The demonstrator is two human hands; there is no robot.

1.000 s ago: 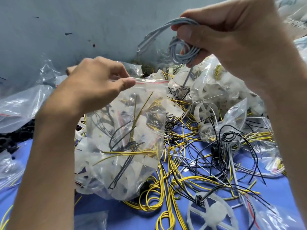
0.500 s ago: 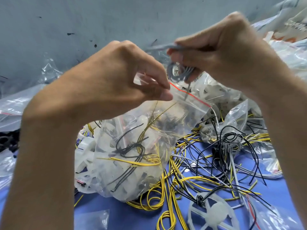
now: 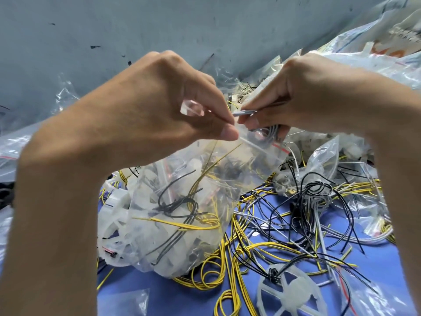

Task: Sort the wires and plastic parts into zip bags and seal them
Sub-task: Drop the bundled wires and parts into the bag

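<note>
Now my left hand (image 3: 159, 106) pinches the zip bag (image 3: 182, 213) by its mouth; beside it, my right hand (image 3: 319, 94) grips grey wires (image 3: 272, 133), mostly hidden by fingers.

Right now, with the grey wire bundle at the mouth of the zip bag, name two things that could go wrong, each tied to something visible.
1. Yellow wire ends inside the zip bag point up at its red-lined zip strip; they may catch and block sealing.
2. The left hand pinches only one spot of the mouth, so the grey wire bundle in the right hand may snag on the rim.
</note>
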